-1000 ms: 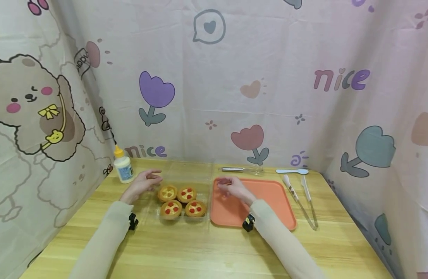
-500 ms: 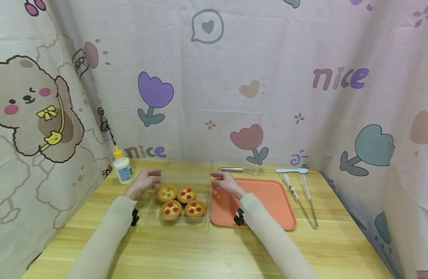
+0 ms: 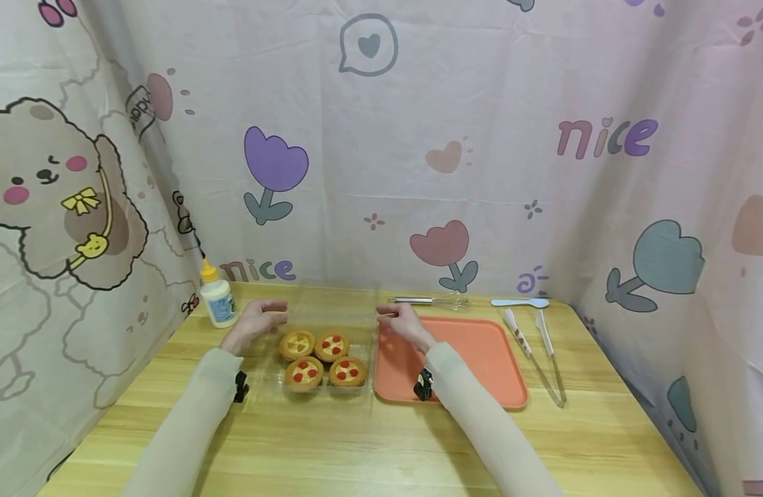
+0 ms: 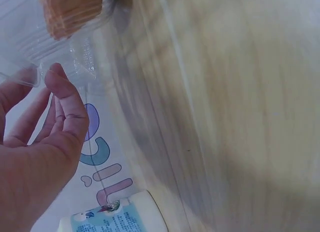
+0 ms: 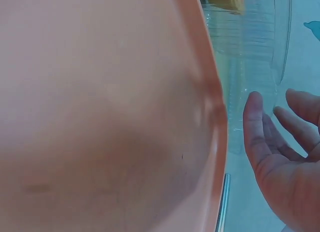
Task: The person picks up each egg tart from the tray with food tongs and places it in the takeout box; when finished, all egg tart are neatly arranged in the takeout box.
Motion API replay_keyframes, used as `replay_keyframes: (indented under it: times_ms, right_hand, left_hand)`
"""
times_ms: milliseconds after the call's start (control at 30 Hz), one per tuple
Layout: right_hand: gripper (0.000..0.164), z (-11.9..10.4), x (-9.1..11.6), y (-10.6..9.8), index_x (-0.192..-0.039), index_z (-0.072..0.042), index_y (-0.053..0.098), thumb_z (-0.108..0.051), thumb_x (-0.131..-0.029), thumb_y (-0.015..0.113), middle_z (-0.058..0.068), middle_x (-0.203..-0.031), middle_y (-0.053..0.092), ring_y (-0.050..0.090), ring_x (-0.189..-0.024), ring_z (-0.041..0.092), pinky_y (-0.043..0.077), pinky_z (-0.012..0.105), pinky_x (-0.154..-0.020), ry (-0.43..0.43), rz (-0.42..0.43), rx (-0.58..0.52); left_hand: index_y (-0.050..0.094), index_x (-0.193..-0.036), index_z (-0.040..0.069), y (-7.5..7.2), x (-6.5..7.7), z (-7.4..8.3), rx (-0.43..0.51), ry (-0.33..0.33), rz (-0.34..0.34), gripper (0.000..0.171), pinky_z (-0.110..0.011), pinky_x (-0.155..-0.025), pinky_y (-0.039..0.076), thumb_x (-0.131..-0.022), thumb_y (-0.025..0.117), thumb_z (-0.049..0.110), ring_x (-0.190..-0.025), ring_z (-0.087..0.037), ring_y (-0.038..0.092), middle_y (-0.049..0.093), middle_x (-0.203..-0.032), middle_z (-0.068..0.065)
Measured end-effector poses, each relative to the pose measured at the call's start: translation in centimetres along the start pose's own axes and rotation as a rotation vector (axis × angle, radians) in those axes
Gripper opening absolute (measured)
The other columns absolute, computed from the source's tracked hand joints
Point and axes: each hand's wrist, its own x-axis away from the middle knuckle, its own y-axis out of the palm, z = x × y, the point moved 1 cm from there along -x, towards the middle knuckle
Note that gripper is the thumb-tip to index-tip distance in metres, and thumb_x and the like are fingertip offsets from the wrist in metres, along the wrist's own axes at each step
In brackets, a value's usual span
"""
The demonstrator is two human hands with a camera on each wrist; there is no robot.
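A clear plastic container [image 3: 362, 339] with its lid [image 3: 331, 304] folded back lies on the table, holding several small tarts [image 3: 303, 373] topped with red and pale yellow pieces. At its left side my left hand [image 3: 255, 326] has the fingers spread from the thumb; in the left wrist view the fingertips are close by the plastic rim, and I cannot tell whether they touch. My right hand [image 3: 409, 325] is opposite, over the left edge of an orange tray [image 3: 474, 359]. In the right wrist view its thumb and fingers stand apart beside the clear plastic, gripping nothing visible.
A white glue-like bottle [image 3: 219, 301] with a yellow cap stands at the back left. A whisk [image 3: 427, 301] and a pale blue spoon-like utensil [image 3: 520, 304] lie along the back edge. Tongs [image 3: 545, 362] lie right of the tray. A patterned curtain [image 3: 369, 138] hangs behind.
My right hand has moved left from above the tray to the container's side. The left hand has stayed nearly in place. The container and tarts have not visibly moved.
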Motion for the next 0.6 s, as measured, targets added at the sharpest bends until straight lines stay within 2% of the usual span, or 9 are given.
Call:
replay_keyframes:
  times_ms: [300,433,600]
  right_hand:
    - [0.038,0.00,-0.29,0.13,-0.135,0.006,0.054,-0.005,-0.099,0.055,0.025,-0.136,0.056,0.061,-0.117,0.038,0.054,0.048,-0.096,0.005,0.057,-0.046]
    - [0.039,-0.19,-0.47,0.29,-0.135,0.006,0.054,-0.005,-0.098,0.057,0.025,-0.132,0.058,0.062,-0.115,0.038,0.054,0.049,-0.096,0.007,0.092,-0.087]
    - [0.043,-0.58,-0.92,0.38,-0.136,0.006,0.051,0.000,-0.095,0.059,0.029,-0.129,0.057,0.063,-0.109,0.040,0.052,0.057,-0.095,-0.024,0.134,-0.164]
  left_hand:
    - [0.041,-0.143,-0.008,0.11,0.34,0.14,0.010,0.016,0.027,0.053,-0.038,-0.088,0.057,-0.096,0.060,0.009,-0.108,-0.025,0.062,0.044,-0.144,-0.030]
    - [0.042,-0.142,-0.008,0.16,0.36,0.12,0.005,0.041,0.047,0.053,-0.033,-0.082,0.058,-0.095,0.061,0.008,-0.100,-0.019,0.062,0.045,-0.142,-0.030]
    - [0.043,-0.140,-0.009,0.24,0.13,-0.03,0.014,0.088,0.080,0.054,-0.026,-0.075,0.056,-0.092,0.063,0.002,-0.090,-0.011,0.062,0.047,-0.137,-0.033]
